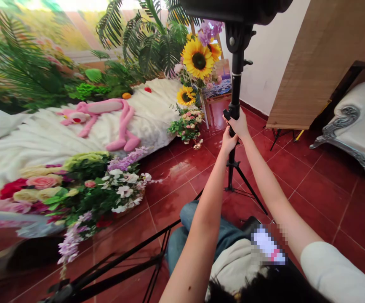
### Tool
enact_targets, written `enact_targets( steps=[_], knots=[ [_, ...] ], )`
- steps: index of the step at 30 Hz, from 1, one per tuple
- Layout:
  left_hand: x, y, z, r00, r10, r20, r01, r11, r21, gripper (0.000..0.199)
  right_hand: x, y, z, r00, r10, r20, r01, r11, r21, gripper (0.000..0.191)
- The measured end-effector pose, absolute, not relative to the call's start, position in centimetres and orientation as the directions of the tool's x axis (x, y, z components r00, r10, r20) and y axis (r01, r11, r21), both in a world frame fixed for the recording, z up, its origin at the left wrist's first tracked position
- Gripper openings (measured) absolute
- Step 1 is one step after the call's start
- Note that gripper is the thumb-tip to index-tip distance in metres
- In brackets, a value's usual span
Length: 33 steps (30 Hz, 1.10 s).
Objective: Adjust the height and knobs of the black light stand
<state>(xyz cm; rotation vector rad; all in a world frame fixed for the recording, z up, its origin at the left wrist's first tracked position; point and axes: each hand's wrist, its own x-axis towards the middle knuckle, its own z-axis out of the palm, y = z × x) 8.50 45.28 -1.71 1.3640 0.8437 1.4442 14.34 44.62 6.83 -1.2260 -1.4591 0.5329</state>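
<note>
Red tile floor of a flower-filled studio: three sunflowers, one pink plush toy on white feathered drapery, one silver-framed armchair at the right. Mid-floor stands one black light stand, tripod legs spread; left hand and right hand clamp it together, right above left
</note>
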Motion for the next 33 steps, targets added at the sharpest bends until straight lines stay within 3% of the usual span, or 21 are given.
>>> enact_targets(
  steps=[4, 7, 12, 16, 20, 23, 25, 27, 29, 30, 32, 33],
  knots=[
    [8.4, 45.5, -2.1, 0.12, 0.933, 0.34, -0.2, -0.313, 0.929, 0.026, 15.3, 41.9, 5.3, 0.174, 0.877, 0.448, 0.455, 0.332, -0.826, 0.043],
    [8.3, 45.3, -1.8, 0.103, 0.942, 0.318, -0.18, -0.297, 0.938, 0.028, 16.2, 38.9, 3.0, 0.231, 0.814, 0.533, 0.517, 0.362, -0.776, 0.035],
    [8.0, 44.6, -0.8, 0.141, 0.962, 0.234, -0.186, -0.206, 0.961, 0.028, 17.8, 35.8, -0.6, 0.187, 0.792, 0.582, 0.631, 0.357, -0.689, 0.032],
    [7.9, 43.9, 0.0, 0.151, 0.967, 0.207, -0.215, -0.172, 0.961, 0.024, 18.5, 36.0, -0.9, 0.167, 0.784, 0.598, 0.591, 0.406, -0.697, 0.022],
    [7.9, 43.3, 0.6, 0.157, 0.975, 0.159, -0.233, -0.12, 0.965, 0.023, 18.1, 37.2, -0.3, 0.318, 0.817, 0.48, 0.341, 0.374, -0.862, 0.022],
    [7.9, 43.3, 0.5, 0.147, 0.977, 0.155, -0.215, -0.122, 0.969, 0.022, 17.3, 38.1, 0.1, 0.401, 0.901, 0.164, -0.083, 0.214, -0.973, 0.013],
    [7.9, 43.5, 0.3, 0.139, 0.974, 0.181, -0.197, -0.152, 0.969, 0.02, 16.9, 38.4, 0.4, 0.32, 0.945, -0.072, -0.376, 0.057, -0.925, 0.008],
    [7.9, 43.8, -0.1, 0.132, 0.97, 0.205, -0.185, -0.179, 0.966, 0.02, 16.6, 38.3, 0.6, 0.212, 0.959, -0.19, -0.509, -0.058, -0.859, 0.013],
    [7.9, 43.9, -0.3, 0.131, 0.969, 0.211, -0.181, -0.186, 0.966, 0.021, 16.6, 37.8, 0.7, 0.255, 0.951, -0.173, -0.423, -0.052, -0.905, 0.014],
    [7.9, 44.0, -0.5, 0.133, 0.969, 0.21, -0.182, -0.184, 0.966, 0.022, 16.7, 37.4, 0.7, 0.327, 0.94, -0.101, -0.29, -0.001, -0.957, 0.013],
    [7.9, 44.1, -0.6, 0.14, 0.967, 0.212, -0.19, -0.184, 0.964, 0.023, 17.0, 36.5, 0.6, 0.423, 0.894, 0.151, 0.124, 0.108, -0.986, 0.019],
    [8.0, 44.2, -0.7, 0.143, 0.966, 0.217, -0.2, -0.187, 0.962, 0.023, 17.2, 36.1, 0.6, 0.406, 0.87, 0.28, 0.344, 0.139, -0.929, 0.027]
  ],
)
